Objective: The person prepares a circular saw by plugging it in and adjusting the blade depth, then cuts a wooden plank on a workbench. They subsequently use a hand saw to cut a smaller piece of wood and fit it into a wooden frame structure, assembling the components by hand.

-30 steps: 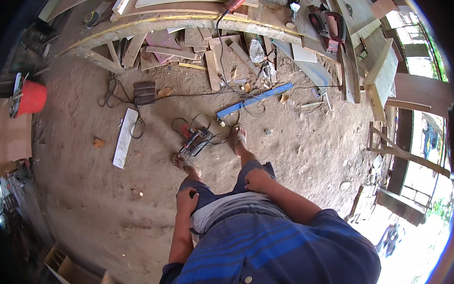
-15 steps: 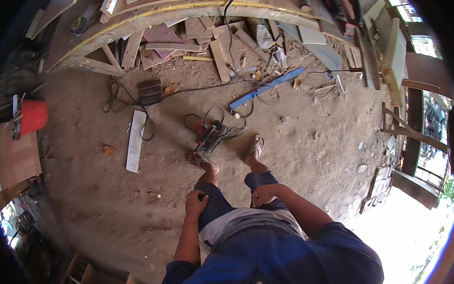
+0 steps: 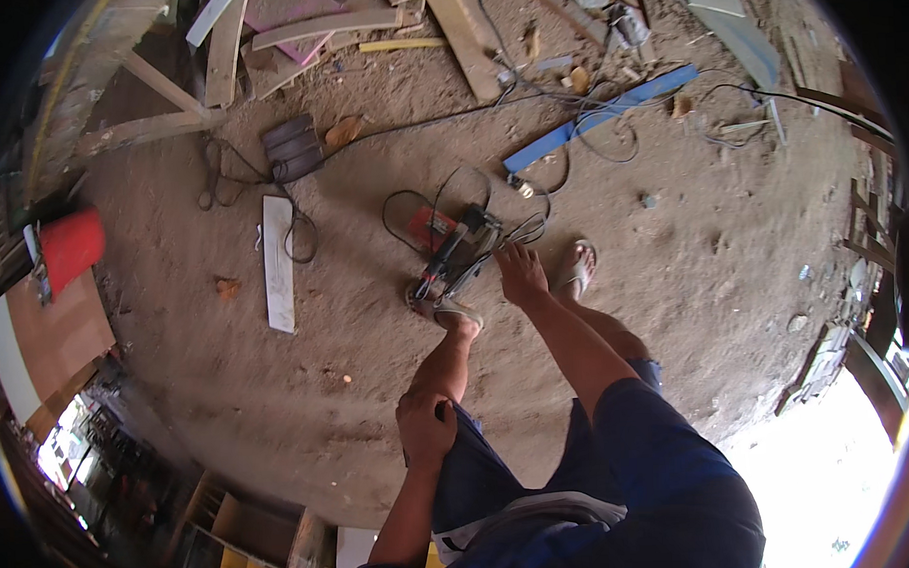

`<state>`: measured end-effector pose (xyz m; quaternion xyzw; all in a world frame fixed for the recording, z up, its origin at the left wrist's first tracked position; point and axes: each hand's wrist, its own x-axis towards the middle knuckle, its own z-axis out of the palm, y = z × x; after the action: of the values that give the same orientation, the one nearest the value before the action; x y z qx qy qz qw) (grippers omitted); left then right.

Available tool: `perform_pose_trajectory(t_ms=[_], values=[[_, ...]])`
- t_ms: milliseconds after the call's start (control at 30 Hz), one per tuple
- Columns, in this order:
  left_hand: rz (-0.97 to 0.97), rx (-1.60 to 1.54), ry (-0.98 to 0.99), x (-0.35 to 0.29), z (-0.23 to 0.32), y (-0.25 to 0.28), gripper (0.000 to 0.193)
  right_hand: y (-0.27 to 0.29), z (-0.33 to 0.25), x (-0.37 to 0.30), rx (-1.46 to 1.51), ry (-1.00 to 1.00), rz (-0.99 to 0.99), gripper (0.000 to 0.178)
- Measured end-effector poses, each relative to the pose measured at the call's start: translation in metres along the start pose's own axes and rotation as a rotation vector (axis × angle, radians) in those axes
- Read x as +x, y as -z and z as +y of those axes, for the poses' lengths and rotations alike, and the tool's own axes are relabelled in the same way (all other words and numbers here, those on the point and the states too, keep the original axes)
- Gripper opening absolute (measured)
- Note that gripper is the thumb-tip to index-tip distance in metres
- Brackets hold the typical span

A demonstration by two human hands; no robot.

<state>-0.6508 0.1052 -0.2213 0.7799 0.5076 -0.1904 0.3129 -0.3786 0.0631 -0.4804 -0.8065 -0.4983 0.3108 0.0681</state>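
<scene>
Your head camera looked steeply down from standing height at the saw [image 3: 460, 254] on the dirt floor, boards beyond it, your legs below.

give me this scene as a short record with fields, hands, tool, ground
right hand: reaching down, at the power tool, grip unclear
left hand: resting on the left knee, holding nothing
power tool: lies on the dirt ground by the feet, black cord looped around it
nearby: white board, blue strip, red container
</scene>
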Motion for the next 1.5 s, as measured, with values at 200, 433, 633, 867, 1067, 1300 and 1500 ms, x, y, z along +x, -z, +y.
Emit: perform_pose_trajectory(t_ms=[200,433,633,867,1067,1300,1500], values=[[0.032,0.029,0.03,0.005,0.003,0.005,0.012,-0.049,-0.031,0.057,-0.234,0.495,-0.098,0.025],[0.058,0.016,0.067,-0.016,-0.025,0.005,0.012,-0.02,-0.104,0.022,0.256,0.261,-0.526,0.025],[-0.029,0.016,0.075,-0.018,-0.035,0.005,0.015,0.111,-0.151,-0.071,0.445,0.177,-0.543,0.037],[-0.03,0.024,-0.022,-0.033,-0.035,-0.006,0.017,0.252,-0.178,-0.127,0.735,-0.02,-0.428,0.031],[-0.087,-0.4,0.082,-0.041,0.004,0.011,0.024,0.335,-0.149,-0.156,0.616,-0.107,-0.26,0.038],[-0.112,-0.43,0.022,-0.064,0.063,0.048,0.032,0.448,-0.082,-0.18,1.028,-0.389,0.161,0.03],[-0.161,-0.411,0.06,-0.091,0.083,0.056,0.034,0.426,0.013,-0.212,0.89,-0.55,0.219,0.028]])
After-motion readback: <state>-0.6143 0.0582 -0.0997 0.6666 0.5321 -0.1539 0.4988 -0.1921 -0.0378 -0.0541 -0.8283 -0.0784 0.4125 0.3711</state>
